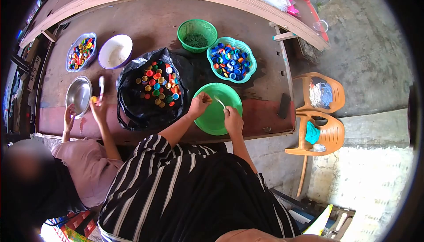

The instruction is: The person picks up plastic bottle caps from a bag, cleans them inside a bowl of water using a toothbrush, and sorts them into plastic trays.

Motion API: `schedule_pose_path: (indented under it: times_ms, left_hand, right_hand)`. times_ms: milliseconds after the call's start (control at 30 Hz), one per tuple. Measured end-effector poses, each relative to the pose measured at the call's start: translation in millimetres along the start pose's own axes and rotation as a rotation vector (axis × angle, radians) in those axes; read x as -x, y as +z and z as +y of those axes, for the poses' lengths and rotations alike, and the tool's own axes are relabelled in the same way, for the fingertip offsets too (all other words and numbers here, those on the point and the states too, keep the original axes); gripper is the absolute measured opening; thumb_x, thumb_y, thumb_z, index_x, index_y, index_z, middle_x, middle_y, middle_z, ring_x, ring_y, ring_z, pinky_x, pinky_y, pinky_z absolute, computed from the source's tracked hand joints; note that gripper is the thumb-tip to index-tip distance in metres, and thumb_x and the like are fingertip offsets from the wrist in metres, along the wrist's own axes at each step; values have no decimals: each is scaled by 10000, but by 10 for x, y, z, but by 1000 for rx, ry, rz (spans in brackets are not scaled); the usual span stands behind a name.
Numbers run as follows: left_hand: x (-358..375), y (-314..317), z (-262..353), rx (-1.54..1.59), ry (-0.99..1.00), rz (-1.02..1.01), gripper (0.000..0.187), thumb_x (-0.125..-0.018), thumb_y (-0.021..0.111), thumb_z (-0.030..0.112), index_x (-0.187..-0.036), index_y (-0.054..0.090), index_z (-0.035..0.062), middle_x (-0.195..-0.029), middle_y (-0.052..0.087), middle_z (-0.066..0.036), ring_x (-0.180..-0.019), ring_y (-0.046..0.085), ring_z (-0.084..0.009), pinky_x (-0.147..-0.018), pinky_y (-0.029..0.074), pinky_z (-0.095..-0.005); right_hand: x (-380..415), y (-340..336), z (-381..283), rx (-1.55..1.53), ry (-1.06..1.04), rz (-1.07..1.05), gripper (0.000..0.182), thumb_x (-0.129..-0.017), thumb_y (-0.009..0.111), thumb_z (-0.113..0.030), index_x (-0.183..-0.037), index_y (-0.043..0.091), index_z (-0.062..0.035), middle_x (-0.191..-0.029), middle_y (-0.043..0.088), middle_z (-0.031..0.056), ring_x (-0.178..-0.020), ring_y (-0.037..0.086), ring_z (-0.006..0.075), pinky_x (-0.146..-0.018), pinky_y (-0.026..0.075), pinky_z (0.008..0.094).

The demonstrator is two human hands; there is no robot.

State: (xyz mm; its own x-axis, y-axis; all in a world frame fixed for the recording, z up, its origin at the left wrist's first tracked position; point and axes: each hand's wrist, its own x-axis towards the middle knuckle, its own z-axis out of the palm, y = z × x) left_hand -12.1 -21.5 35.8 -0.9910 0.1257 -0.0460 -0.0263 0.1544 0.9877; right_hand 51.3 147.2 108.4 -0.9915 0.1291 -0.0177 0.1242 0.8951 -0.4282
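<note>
My left hand (200, 104) is over the left side of a green basin (205, 125), its fingers pinching a small orange-yellow bottle cap (208, 101). Gripped in my right hand (233, 120), at the basin's right side, is a thin pale tool that looks like a toothbrush (220, 102); its tip points toward the cap. Left of my left hand stands an open black plastic bag (128, 105) with many coloured bottle caps (157, 85) inside.
Behind the basin are a turquoise basket of mostly blue caps (230, 61) and a green basket (197, 47). A co-worker at left holds a yellow cap (93, 100) beside a metal bowl (72, 92). A white bowl (123, 43), cap basket (69, 61), dark flat object (284, 105) and orange chairs (335, 129) surround.
</note>
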Motion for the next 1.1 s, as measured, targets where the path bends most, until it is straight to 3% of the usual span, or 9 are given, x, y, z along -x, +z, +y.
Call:
schedule_pose_path:
  times_ms: [133,267,333,433,533,633,800,1033,1100]
  left_hand:
    - [30,-1,12,19,-6,-13,272,-769,695,24,-1014,583,-18,-911,699,-126,-838,691,-176,-754,541,-293]
    - [-20,12,-88,179,-58,-23,340,-766,702,47,-1088,605,-8,-933,698,-140,-848,692,-192,-768,541,-301]
    - [-17,-25,-28,55,-35,-8,357,-765,707,64,-1107,621,4,-942,699,-142,-853,694,-203,-774,544,-306]
    - [-13,1,-67,-67,24,9,354,-758,719,89,-1094,643,10,-949,698,-148,-856,696,-214,-779,547,-310]
    - [-23,10,-71,-83,36,27,355,-746,730,104,-1080,651,11,-931,696,-150,-834,695,-214,-762,548,-312]
    - [0,-48,-15,-126,-8,-17,354,-740,734,107,-1070,653,9,-898,695,-143,-796,689,-211,-737,544,-313]
    - [-24,16,-112,-59,78,-11,317,-774,718,134,-1042,649,-20,-828,690,-122,-771,679,-184,-715,539,-306]
    - [-55,70,-117,454,-257,-73,352,-952,566,245,-1176,495,-17,-1057,638,-151,-906,659,-206,-782,540,-326]
    - [3,65,-100,626,-401,-81,373,-968,549,279,-1208,445,12,-1135,606,-143,-976,641,-225,-810,534,-340]
  right_hand:
    - [89,10,-15,-140,-46,7,245,-929,548,-310,-1046,630,-112,-983,648,115,-890,631,341,-734,500,455]
    - [21,41,0,33,2,30,218,-935,531,-281,-1061,628,-131,-1014,636,103,-862,638,326,-712,509,440]
    - [21,18,-68,28,-69,40,213,-934,532,-263,-1061,626,-120,-1001,638,113,-880,632,329,-715,506,443]
    - [-36,119,39,266,-58,-136,218,-932,531,-237,-1100,628,-137,-1012,629,100,-864,634,323,-702,508,438]
    - [0,-31,-125,177,15,-23,259,-932,533,-222,-1169,617,-163,-1034,617,93,-866,632,321,-701,509,432]
    - [101,-77,-174,-18,-96,39,301,-930,533,-200,-1224,597,-186,-1065,604,94,-874,631,324,-707,508,439]
    - [92,25,-35,56,11,-39,319,-931,527,-182,-1245,586,-188,-1083,598,110,-925,619,335,-751,498,457]
    - [7,145,152,158,-98,-119,384,-917,527,-128,-1298,550,-171,-1112,580,152,-992,594,352,-787,491,459]
    - [42,-14,3,4,-22,-77,397,-918,522,-116,-1313,536,-160,-1109,577,160,-994,591,357,-790,488,459]
